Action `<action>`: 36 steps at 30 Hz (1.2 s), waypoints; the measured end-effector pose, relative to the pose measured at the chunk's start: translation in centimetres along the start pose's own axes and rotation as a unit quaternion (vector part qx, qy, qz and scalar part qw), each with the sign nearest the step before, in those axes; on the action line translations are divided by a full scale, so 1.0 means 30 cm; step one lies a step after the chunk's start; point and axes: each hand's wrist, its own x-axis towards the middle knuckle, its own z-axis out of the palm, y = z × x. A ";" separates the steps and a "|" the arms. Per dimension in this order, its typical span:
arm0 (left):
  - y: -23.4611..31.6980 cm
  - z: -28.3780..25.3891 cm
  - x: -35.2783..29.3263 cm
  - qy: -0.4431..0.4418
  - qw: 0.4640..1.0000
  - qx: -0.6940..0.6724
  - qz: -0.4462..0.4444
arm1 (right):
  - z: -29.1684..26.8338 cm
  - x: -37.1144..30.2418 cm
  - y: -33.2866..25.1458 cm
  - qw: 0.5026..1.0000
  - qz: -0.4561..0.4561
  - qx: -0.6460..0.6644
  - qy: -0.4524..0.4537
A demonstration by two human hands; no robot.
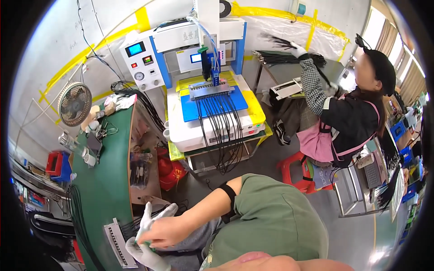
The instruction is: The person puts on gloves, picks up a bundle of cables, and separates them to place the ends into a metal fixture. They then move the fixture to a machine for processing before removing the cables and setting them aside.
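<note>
My left hand [147,258], in a white glove, is low in the picture beside the green table, palm partly covered. White-gloved fingers stretch up and apart past my right hand. My bare right hand [165,231] crosses over it, fingers bent together against the glove. A small green bit shows under its fingertips; what they pinch is hidden. Left of both hands, a metal strip fixture [118,244] with a row of slots lies at the table's edge. Black cables [129,228] run from it toward my hands and lap.
Ahead stands a blue-and-white press machine [212,90] with black cables hanging from its fixture. A fan [74,104] stands by the green table [108,167]. At right, a co-worker [348,113] in gloves lifts black cables near a red stool [294,174].
</note>
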 end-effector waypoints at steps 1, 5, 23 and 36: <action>-0.010 0.003 -0.015 -0.012 0.999 -0.020 -0.026 | 0.011 -0.007 0.017 1.000 -0.001 0.001 0.000; 0.049 0.039 -0.023 -0.025 0.995 -0.011 -0.092 | 0.043 -0.020 0.087 0.991 0.002 -0.135 0.003; 0.183 0.161 -0.105 -0.146 0.983 0.023 0.106 | 0.106 0.067 0.218 0.865 0.064 0.458 0.196; 0.175 0.178 -0.130 -0.290 0.954 0.027 0.073 | -0.044 0.164 0.184 0.858 0.328 0.389 0.073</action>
